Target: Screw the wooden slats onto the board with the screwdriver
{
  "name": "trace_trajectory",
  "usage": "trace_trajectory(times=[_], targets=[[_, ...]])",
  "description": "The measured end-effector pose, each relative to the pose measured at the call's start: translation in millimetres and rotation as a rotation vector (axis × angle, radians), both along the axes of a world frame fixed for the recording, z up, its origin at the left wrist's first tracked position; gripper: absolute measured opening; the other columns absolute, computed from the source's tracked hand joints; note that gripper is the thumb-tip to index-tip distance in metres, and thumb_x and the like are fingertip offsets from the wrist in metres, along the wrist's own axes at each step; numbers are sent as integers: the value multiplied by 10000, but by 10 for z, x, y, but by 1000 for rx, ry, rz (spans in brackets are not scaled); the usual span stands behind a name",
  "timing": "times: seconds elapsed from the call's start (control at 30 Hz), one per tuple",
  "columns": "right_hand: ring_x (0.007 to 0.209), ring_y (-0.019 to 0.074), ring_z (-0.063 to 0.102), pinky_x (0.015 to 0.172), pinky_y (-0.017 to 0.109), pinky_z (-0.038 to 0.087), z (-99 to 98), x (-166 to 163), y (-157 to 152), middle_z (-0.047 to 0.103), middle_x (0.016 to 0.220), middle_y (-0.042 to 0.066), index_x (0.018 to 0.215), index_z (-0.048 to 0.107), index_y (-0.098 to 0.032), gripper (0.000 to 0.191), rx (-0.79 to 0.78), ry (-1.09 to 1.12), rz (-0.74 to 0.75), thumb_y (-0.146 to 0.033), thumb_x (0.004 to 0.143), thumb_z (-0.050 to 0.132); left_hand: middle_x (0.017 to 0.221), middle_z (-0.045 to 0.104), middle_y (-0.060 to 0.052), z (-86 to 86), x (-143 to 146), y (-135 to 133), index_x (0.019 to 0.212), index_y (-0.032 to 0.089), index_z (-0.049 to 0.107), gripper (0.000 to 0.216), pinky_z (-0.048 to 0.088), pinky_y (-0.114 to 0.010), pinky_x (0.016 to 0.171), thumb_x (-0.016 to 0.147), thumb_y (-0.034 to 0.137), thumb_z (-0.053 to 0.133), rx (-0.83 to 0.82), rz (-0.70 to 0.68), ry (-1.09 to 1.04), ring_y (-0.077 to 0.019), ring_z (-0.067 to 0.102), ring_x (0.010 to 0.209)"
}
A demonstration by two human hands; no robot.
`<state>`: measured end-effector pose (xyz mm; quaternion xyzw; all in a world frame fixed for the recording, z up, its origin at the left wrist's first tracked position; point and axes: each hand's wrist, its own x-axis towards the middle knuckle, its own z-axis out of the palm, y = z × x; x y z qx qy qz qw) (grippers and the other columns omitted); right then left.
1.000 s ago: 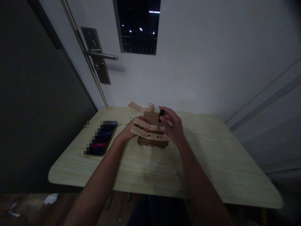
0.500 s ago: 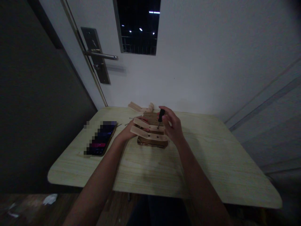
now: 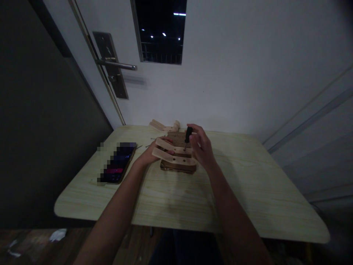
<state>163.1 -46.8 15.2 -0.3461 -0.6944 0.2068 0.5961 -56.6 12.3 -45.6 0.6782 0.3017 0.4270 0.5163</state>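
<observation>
In my right hand [image 3: 202, 145] is a short screwdriver [image 3: 188, 135] with a black handle, its shaft pointing down at the farther arm of a pale bent wooden piece [image 3: 182, 160]. Two dark holes show in the nearer arm. My left hand [image 3: 154, 150] is wrapped round the left part of this wooden piece, fingers partly hidden behind it. The piece rests over a brown cardboard block [image 3: 176, 170] on the table.
Behind lies another pale wooden piece [image 3: 162, 127] near the wall. Loose screws [image 3: 139, 147] lie left of my left hand, beside a phone [image 3: 118, 163]. A door with a lever handle [image 3: 118, 65] rises beyond the table [image 3: 248, 191].
The view has shifted very slightly. Both hands, the screwdriver and the wooden piece keep nearly the same positions.
</observation>
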Motion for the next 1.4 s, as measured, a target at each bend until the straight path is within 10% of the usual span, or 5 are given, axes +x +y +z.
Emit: trace_trajectory(times=[0.53,1.4], targets=[[811,157,657,751,348,609,-30,5,24,695,1100,46,1214,626,-288,313,16,-40,-136,-388,917,623,1049,730,-62,54,20,-42,1081,156,673,576,579,-316,807,579,292,922,8,59,67,-188,709,891],[869,181,679,774,354,598,-31,-12,7,680,1027,55,1337,482,-286,403,-64,-31,38,-499,995,459,1039,734,-62,49,2,-29,1082,150,659,566,593,-311,803,587,246,917,-34,10,43,-178,718,880]])
